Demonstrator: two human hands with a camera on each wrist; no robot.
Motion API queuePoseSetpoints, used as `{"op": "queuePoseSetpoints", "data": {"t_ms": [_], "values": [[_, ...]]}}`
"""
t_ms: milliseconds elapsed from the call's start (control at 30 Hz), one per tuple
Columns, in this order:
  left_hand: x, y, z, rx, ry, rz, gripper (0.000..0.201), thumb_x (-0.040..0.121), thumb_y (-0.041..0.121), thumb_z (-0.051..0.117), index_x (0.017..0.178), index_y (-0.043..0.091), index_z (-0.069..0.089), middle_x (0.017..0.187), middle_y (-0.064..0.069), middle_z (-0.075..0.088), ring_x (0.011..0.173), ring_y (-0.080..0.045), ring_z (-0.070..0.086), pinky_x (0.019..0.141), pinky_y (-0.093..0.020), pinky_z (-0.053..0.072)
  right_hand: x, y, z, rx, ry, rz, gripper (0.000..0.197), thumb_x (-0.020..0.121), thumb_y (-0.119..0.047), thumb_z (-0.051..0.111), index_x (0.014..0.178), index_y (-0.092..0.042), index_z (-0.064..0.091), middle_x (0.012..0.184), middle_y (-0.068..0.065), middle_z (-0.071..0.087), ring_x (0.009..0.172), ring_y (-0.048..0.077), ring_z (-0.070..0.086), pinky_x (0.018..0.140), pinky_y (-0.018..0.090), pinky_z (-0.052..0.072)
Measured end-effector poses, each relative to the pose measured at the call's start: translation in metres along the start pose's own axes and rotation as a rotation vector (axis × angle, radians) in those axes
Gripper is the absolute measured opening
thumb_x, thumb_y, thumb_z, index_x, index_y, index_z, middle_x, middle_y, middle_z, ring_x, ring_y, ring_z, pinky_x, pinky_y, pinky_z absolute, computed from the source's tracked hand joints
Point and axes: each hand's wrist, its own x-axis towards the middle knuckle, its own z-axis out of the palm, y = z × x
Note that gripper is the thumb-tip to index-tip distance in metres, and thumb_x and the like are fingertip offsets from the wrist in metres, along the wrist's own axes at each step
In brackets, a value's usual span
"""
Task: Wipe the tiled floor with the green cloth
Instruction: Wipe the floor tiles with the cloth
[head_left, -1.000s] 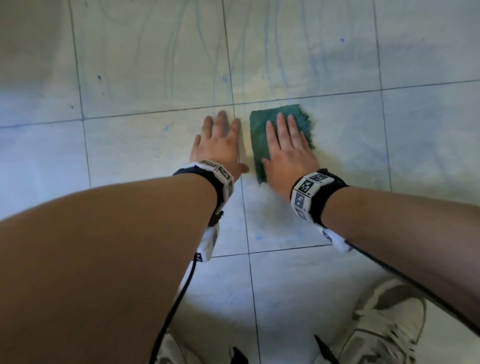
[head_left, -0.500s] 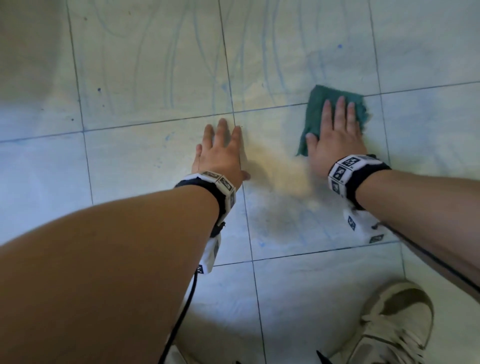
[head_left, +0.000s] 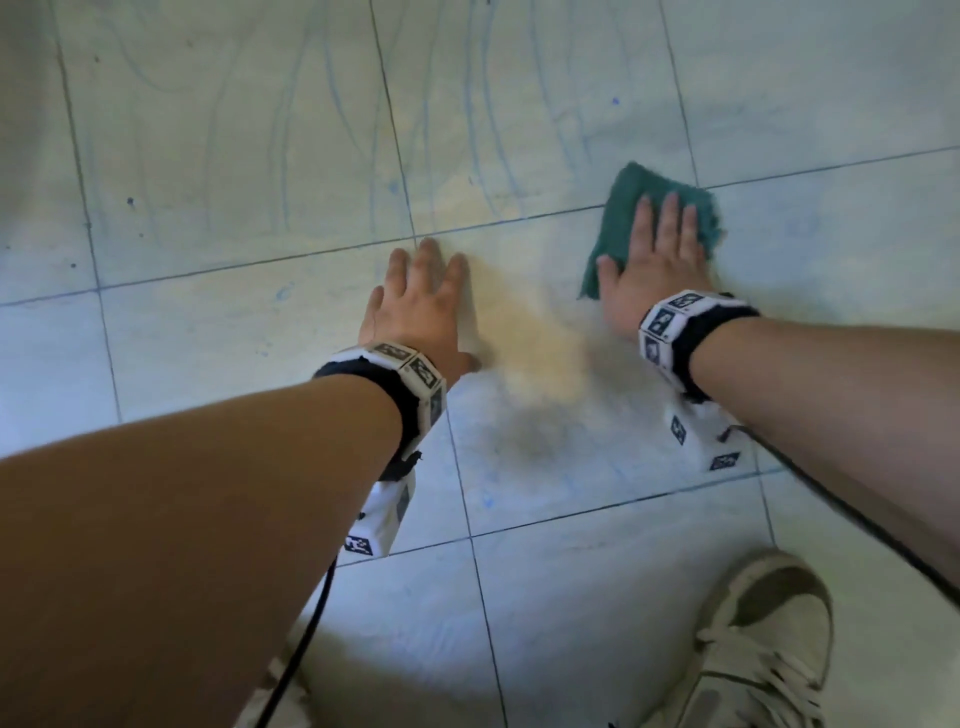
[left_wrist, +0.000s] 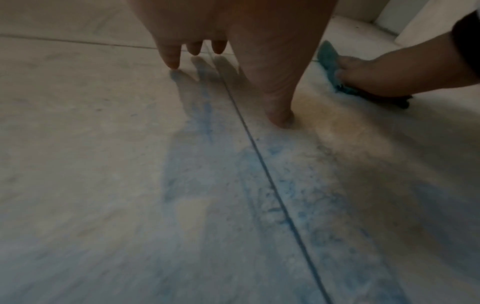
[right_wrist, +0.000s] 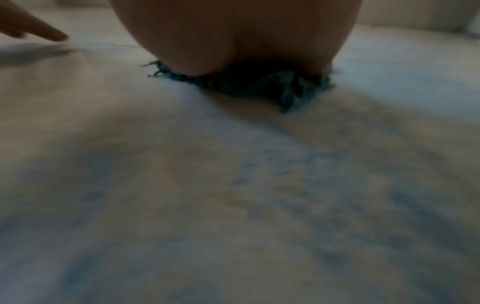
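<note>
The green cloth (head_left: 626, 208) lies flat on the pale tiled floor (head_left: 234, 171), across a grout line right of centre. My right hand (head_left: 657, 249) presses on it with straight fingers and covers its middle. In the right wrist view only the cloth's frayed near edge (right_wrist: 288, 92) shows under my palm. In the left wrist view the cloth (left_wrist: 328, 59) peeks out beside that hand. My left hand (head_left: 421, 301) rests flat on the bare tile to the left, fingers straight, holding nothing; its fingertips (left_wrist: 171, 61) touch the floor.
Faint blue streaks (head_left: 483, 104) mark the tiles beyond my hands, and blue smears (left_wrist: 205, 115) show under the left hand. My grey shoe (head_left: 753, 644) stands at the lower right. A black cable (head_left: 306, 639) hangs from my left wrist.
My right hand has slid the cloth to the right and slightly away, from beside the left hand to across the grout line. The left hand has stayed planted.
</note>
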Motion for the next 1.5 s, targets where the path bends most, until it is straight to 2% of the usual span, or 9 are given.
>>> {"op": "queuePoseSetpoints", "data": {"t_ms": [133,300,400,600,700,1033,1333,1400,1500], "values": [[0.006,0.021,0.002,0.036,-0.092,0.055,0.115,0.076,0.052,0.078,0.156,0.031,-0.002,0.163,-0.002,-0.019,0.150,-0.032,-0.015,0.123,-0.051,0.007,0.001,-0.004,0.000,0.107,0.017,0.212,0.081,0.100,-0.047,0.038,0.159,-0.011,-0.004,0.165,0.015,-0.011,0.152,0.034,-0.009,0.123,0.048,0.005],[0.008,0.020,0.010,0.020,-0.032,0.042,0.101,0.082,0.049,0.070,0.157,0.028,0.007,0.164,0.000,-0.016,0.150,-0.031,-0.015,0.123,-0.049,0.006,-0.054,-0.073,0.021,-0.030,-0.058,-0.364,0.081,0.098,-0.048,0.034,0.158,-0.013,-0.007,0.164,0.014,-0.017,0.151,0.034,-0.017,0.123,0.047,-0.002],[0.006,0.018,0.010,0.013,-0.032,0.049,0.107,0.078,0.055,0.073,0.157,0.026,0.008,0.164,0.002,-0.016,0.150,-0.030,-0.016,0.123,-0.048,0.006,-0.057,-0.059,0.024,-0.082,-0.057,-0.470,0.081,0.099,-0.050,0.035,0.159,-0.017,-0.007,0.165,0.009,-0.018,0.151,0.029,-0.018,0.121,0.043,-0.007],[0.005,0.018,0.006,0.025,-0.093,0.051,0.118,0.077,0.053,0.077,0.157,0.031,-0.007,0.162,0.003,-0.024,0.149,-0.029,-0.021,0.123,-0.048,0.003,-0.010,0.082,0.011,-0.012,-0.004,0.169,0.079,0.101,-0.051,0.028,0.158,-0.008,-0.006,0.164,0.019,-0.011,0.152,0.038,-0.008,0.124,0.050,0.003],[0.005,0.020,0.006,0.026,-0.086,0.040,0.118,0.076,0.052,0.079,0.157,0.031,-0.005,0.162,0.003,-0.022,0.149,-0.029,-0.019,0.122,-0.048,0.005,-0.012,0.076,0.010,0.126,0.015,0.345,0.079,0.102,-0.046,0.033,0.158,-0.007,-0.004,0.165,0.019,-0.009,0.152,0.038,-0.007,0.123,0.049,0.005],[0.010,0.040,0.002,0.140,-0.023,0.107,0.120,0.075,0.062,0.074,0.157,0.027,-0.005,0.164,0.000,-0.016,0.151,-0.027,-0.013,0.123,-0.047,0.005,-0.115,0.011,0.042,-0.106,-0.148,-0.433,0.083,0.100,-0.052,0.033,0.157,-0.015,-0.015,0.162,0.011,-0.026,0.150,0.030,-0.024,0.124,0.044,-0.007],[0.004,0.085,0.025,0.158,-0.084,0.200,0.119,0.074,0.064,0.073,0.156,0.030,-0.007,0.162,0.000,-0.023,0.150,-0.030,-0.018,0.123,-0.049,0.003,-0.061,0.124,0.037,0.160,-0.006,0.356,0.079,0.101,-0.046,0.033,0.158,-0.009,-0.008,0.164,0.018,-0.013,0.152,0.035,-0.010,0.124,0.048,0.003],[0.005,0.086,0.024,0.163,-0.095,0.200,0.120,0.074,0.063,0.074,0.156,0.031,-0.007,0.162,0.000,-0.024,0.149,-0.031,-0.019,0.122,-0.051,0.003,-0.060,0.101,0.034,0.186,-0.004,0.354,0.081,0.100,-0.046,0.034,0.158,-0.008,-0.008,0.164,0.019,-0.013,0.151,0.038,-0.011,0.123,0.050,0.002],[0.007,0.089,0.025,0.153,-0.083,0.199,0.119,0.074,0.062,0.075,0.156,0.030,-0.006,0.162,0.000,-0.023,0.149,-0.032,-0.019,0.122,-0.052,0.004,-0.079,0.064,0.035,0.030,-0.057,-0.015,0.085,0.099,-0.051,0.033,0.156,-0.009,-0.015,0.162,0.018,-0.023,0.149,0.038,-0.020,0.123,0.049,-0.004]]}}
